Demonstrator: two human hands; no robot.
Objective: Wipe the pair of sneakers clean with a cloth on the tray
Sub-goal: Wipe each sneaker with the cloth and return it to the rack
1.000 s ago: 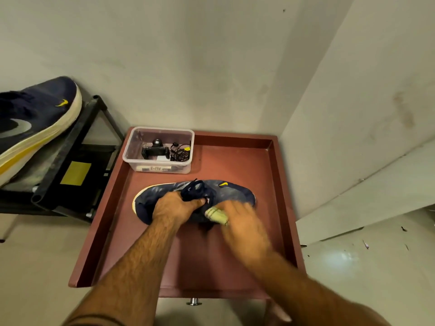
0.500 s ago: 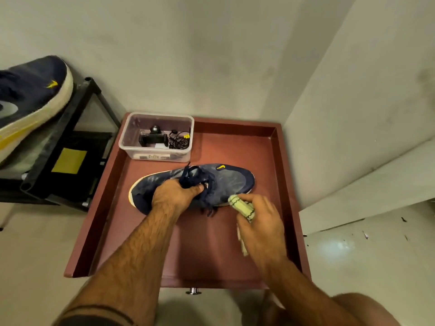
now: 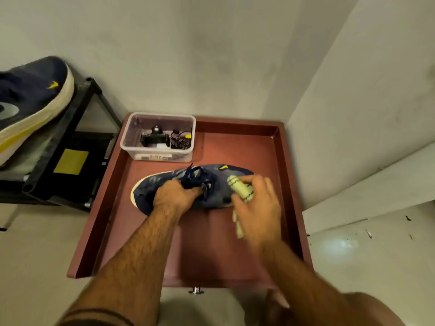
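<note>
On the tray (image 3: 277, 147): a dark blue sneaker (image 3: 219, 184) lay on its side across the middle of the red-brown floor, its yellow-edged end pointing left.
Left hand (image 3: 175, 196): fingers curled into the shoe's opening beside the tangled dark laces (image 3: 195, 177), gripping it and pinning it down.
Right hand (image 3: 256, 208): closed around a rolled pale yellow-green cloth (image 3: 240, 190); the roll's tip rested against the right part of the sneaker's side, and a loose tail hung down near the palm. This hand was motion-blurred.
Far left corner of the tray: a clear plastic box (image 3: 157, 137) held a small black device and a coil of black cable, just behind the shoe without touching it.
Left of the tray: a black metal rack (image 3: 77, 128) stood against the wall, a yellow patch showing on its lower level.
On the rack: the second sneaker (image 3: 30, 102), blue with a thick cream-and-yellow sole, lay tilted, well apart from the tray.
</note>
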